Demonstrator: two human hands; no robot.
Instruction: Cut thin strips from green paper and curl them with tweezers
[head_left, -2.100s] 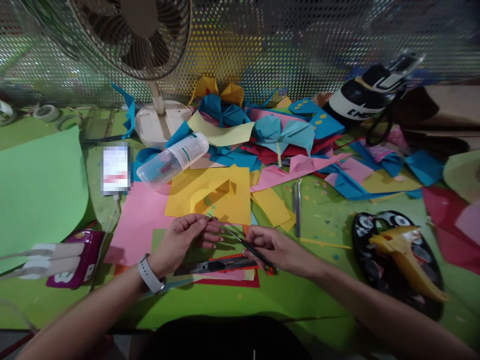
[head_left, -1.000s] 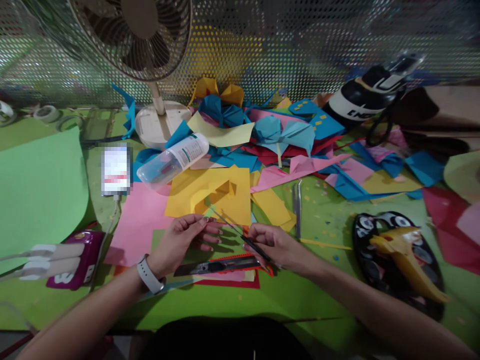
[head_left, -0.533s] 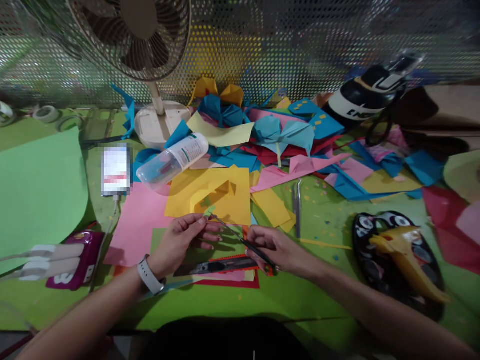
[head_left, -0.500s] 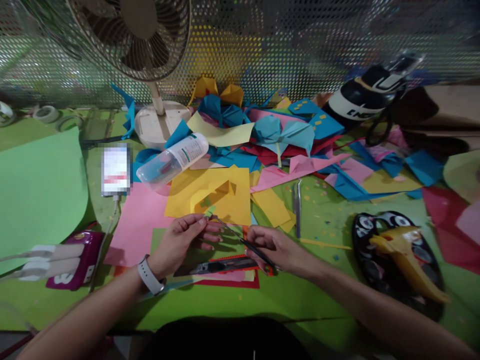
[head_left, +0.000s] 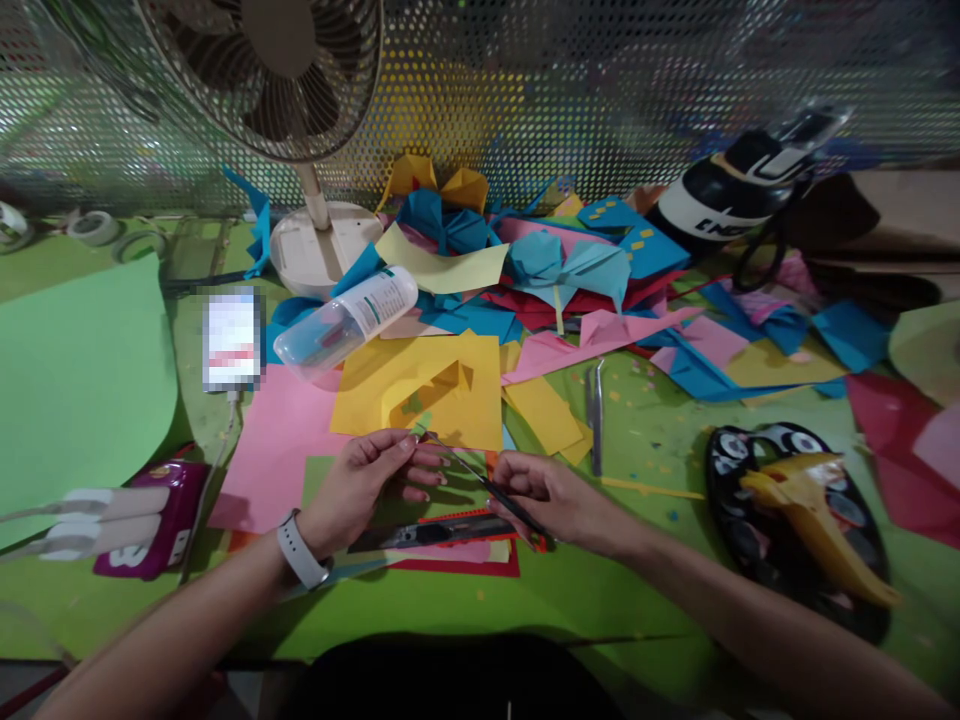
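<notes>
The left hand (head_left: 360, 485) pinches a small green scrap (head_left: 421, 422); the right hand (head_left: 551, 495) grips black tweezers (head_left: 487, 485) whose tips meet the scrap. Beneath lies a green table (head_left: 585, 590) strewn with coloured paper (head_left: 424, 385), backed by a fan (head_left: 277, 70) and perforated metal wall (head_left: 600, 90).

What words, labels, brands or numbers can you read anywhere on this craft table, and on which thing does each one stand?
No text reads in full.
Bottle: small print on the white label, too small to read.
Helmet: dark lettering on the white band, too blurred to read.
Purple packet: large white letters, partly hidden; only an "S" shows.
Phone: screen blurred out.
</notes>
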